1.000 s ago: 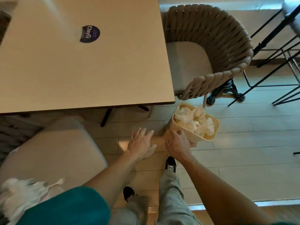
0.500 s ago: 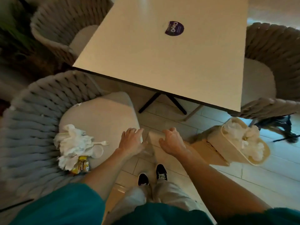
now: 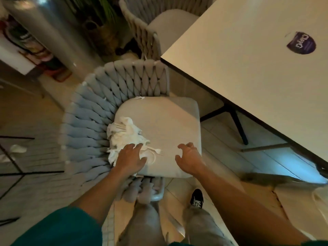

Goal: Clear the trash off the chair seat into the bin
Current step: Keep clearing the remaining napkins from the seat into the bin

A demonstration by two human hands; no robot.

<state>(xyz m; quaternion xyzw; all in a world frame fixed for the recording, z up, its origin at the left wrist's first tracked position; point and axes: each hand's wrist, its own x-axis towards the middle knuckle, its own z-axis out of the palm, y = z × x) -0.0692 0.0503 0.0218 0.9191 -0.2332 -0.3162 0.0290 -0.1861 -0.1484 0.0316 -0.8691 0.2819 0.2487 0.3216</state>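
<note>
Right now my left hand (image 3: 130, 158) lies flat, fingers spread, on the near edge of the heap of crumpled white napkins (image 3: 122, 135), with a white plastic fork (image 3: 155, 150) beside its fingertips, all on the pale grey cushioned chair seat (image 3: 168, 128). My right hand (image 3: 189, 158) hovers empty, fingers loosely curled. To do this well I'd scoop from the woven backrest (image 3: 85, 132) side, closing both hands round the heap so the loose cutlery comes along. The bin isn't clearly in view.
</note>
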